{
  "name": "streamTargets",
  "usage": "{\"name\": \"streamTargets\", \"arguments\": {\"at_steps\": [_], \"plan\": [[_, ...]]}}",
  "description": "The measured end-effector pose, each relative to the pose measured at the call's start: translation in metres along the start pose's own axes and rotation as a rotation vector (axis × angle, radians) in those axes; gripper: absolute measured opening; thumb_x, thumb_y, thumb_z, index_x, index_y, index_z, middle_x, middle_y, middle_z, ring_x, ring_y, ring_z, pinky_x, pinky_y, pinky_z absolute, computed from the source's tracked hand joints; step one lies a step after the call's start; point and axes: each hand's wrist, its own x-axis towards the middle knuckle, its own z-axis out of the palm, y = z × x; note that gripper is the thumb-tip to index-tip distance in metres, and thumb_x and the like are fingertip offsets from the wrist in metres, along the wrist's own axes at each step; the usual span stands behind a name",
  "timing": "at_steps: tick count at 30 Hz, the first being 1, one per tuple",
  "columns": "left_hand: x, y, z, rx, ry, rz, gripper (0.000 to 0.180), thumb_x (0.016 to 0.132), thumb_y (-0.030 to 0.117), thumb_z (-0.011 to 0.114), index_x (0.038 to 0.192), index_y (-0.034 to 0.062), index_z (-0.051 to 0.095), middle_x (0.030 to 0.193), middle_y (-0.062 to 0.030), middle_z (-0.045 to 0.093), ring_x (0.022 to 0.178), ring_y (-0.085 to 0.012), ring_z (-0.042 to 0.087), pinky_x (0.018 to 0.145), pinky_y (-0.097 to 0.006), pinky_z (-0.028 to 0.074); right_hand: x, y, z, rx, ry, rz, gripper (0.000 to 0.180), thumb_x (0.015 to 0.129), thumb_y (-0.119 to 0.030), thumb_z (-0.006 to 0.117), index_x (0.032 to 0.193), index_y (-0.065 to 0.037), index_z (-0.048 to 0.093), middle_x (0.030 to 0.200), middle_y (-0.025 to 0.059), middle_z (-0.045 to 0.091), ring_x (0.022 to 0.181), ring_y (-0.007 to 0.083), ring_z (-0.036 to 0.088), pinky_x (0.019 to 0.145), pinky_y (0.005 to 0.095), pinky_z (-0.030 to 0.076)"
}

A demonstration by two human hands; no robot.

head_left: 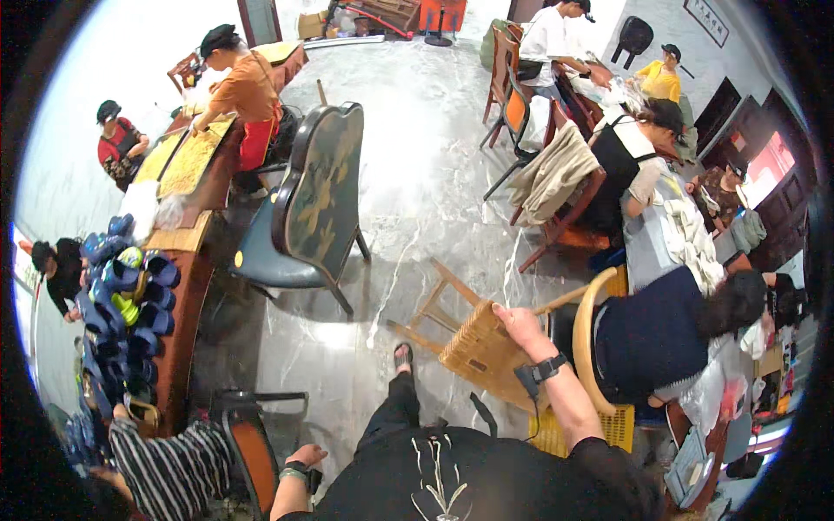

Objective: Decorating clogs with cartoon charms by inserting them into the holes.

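Note:
My right hand, with a dark watch on its wrist, grips the edge of a light wooden chair with a slatted seat. The chair is tilted, its legs pointing to the far left over the floor. A seated person's curved chair back is close beside it on the right. At the lower left hangs my left hand, a band round its wrist. It looks loosely open and holds nothing I can see. Nearest to it is a black-framed chair with an orange back.
Blue and green clogs are heaped on the left table. A large dark padded chair stands ahead on the grey marble floor. People sit along tables on both sides. A yellow plastic crate is at my right.

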Motion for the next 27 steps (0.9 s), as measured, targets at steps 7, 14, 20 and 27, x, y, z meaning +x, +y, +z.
{"name": "streamTargets", "arguments": {"at_steps": [7, 14, 20, 27], "plan": [[0.134, 0.193, -0.203, 0.067, 0.255, 0.032, 0.049, 0.088, 0.044, 0.053, 0.125, 0.0125, 0.055, 0.123, -0.0213, 0.057, 0.114, -0.0393, 0.054, 0.096, -0.05, 0.043, 0.175, -0.01, -0.074, 0.035, 0.023, 0.03, 0.075, 0.085, -0.072, 0.038, 0.081, -0.003, 0.068, 0.078, 0.0229, 0.064, 0.08, 0.0407, 0.061, 0.072, 0.0432, 0.046], [0.212, 0.409, -0.381, 0.08, 0.236, 0.453, 0.045, 0.087, 0.038, 0.053, 0.115, 0.0035, 0.059, 0.116, -0.0232, 0.06, 0.109, -0.0389, 0.056, 0.093, -0.047, 0.044, 0.318, -0.005, -0.108, 0.073, 0.027, 0.087, 0.074, 0.087, -0.07, 0.038, 0.076, -0.002, 0.065, 0.077, 0.0248, 0.061, 0.079, 0.0439, 0.059, 0.07, 0.0459, 0.046], [0.269, 0.513, -0.495, 0.257, 0.269, 0.398, 0.04, 0.087, 0.036, 0.055, 0.11, 0.0031, 0.06, 0.107, -0.0239, 0.063, 0.103, -0.0401, 0.058, 0.089, -0.048, 0.046, 0.435, -0.016, -0.137, 0.046, -0.161, 0.249, 0.079, 0.082, -0.076, 0.034, 0.092, -0.007, 0.072, 0.097, 0.0175, 0.069, 0.095, 0.0339, 0.064, 0.083, 0.041, 0.047], [0.267, 0.676, -0.624, 0.298, 0.022, 0.546, 0.047, 0.089, 0.041, 0.057, 0.12, 0.0055, 0.059, 0.109, -0.0183, 0.066, 0.102, -0.0325, 0.063, 0.089, -0.04, 0.048, 0.562, -0.028, -0.152, 0.131, -0.111, 0.227, 0.093, 0.078, -0.082, 0.034, 0.089, 0.003, 0.07, 0.091, 0.026, 0.066, 0.093, 0.0402, 0.064, 0.083, 0.0468, 0.047]]}}
